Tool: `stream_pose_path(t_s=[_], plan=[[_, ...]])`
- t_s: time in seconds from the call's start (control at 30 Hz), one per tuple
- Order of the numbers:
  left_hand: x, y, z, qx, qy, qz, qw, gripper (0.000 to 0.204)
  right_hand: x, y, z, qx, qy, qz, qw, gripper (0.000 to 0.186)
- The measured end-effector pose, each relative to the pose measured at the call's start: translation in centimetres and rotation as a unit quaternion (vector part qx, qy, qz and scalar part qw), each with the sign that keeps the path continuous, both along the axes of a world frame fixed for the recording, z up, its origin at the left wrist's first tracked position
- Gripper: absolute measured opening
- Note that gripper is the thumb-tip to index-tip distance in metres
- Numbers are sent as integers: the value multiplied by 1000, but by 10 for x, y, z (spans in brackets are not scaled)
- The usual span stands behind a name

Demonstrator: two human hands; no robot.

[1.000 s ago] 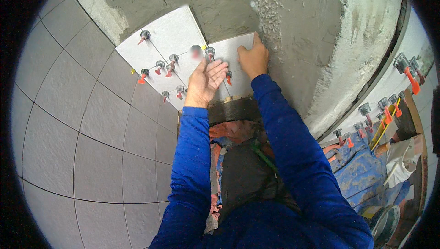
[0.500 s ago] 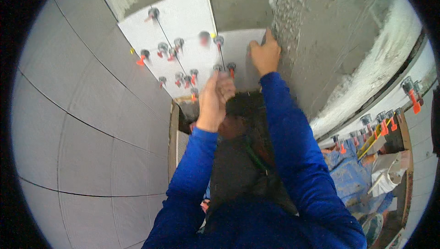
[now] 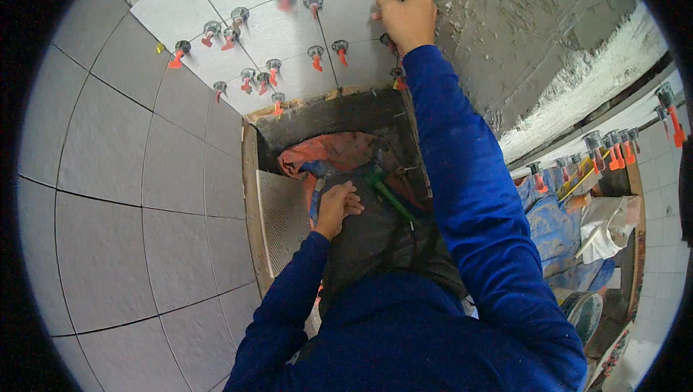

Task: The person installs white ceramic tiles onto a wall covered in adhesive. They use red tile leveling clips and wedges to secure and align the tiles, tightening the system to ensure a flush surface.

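Observation:
My right hand (image 3: 410, 18) is at the upper right corner of a pale wall tile (image 3: 355, 24), its thumb on the face and its other fingers at the edge. Its wrist is close to a levelling clip (image 3: 388, 44) with a red handle. My left hand (image 3: 339, 208) hangs low in front of my dark trousers, touching no tile. Its fingers are loosely bent and a little apart, with nothing visible in them. Several more levelling clips (image 3: 316, 58) stick out from the joints between the pale tiles. A green-handled tool (image 3: 390, 201) shows against the trousers.
Grey tiles (image 3: 101, 132) cover the left wall. Rough wet mortar (image 3: 520, 38) spreads right of my right hand. Below the pale tiles is a recess with an orange-red cloth (image 3: 339, 150) and a ribbed panel (image 3: 278, 211). Blue sheeting (image 3: 552, 229) and a bucket (image 3: 583, 314) lie at lower right.
My left hand has come down from the clips on the tile to in front of my trousers. My right hand stays on the tile's corner. The whole view has shifted, showing more of the recess.

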State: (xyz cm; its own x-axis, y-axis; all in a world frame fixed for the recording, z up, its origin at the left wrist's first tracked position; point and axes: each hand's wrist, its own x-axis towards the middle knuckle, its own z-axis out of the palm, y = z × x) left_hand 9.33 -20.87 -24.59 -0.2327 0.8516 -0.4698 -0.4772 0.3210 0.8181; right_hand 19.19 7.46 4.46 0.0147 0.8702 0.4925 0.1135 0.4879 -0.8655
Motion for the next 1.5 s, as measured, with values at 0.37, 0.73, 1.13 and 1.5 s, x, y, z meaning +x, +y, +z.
stream_pose_path(t_s=[0.37, 0.73, 1.13, 1.5], plan=[[-18, 2, -8, -36, -21, 19, 999, 39, -13, -27, 4, 32, -127, -118, 984, 65], [-22, 4, -13, -81, 45, 17, 996, 32, 83, -238, -241, -140, -289, 278, 905, 18], [-17, -1, 3, -46, 25, 21, 998, 24, 179, -269, -102, 94, -121, 59, 987, 26], [6, 17, 15, -93, 321, -148, 931, 26, 152, -194, -19, 384, 3, -232, 894, 62]])
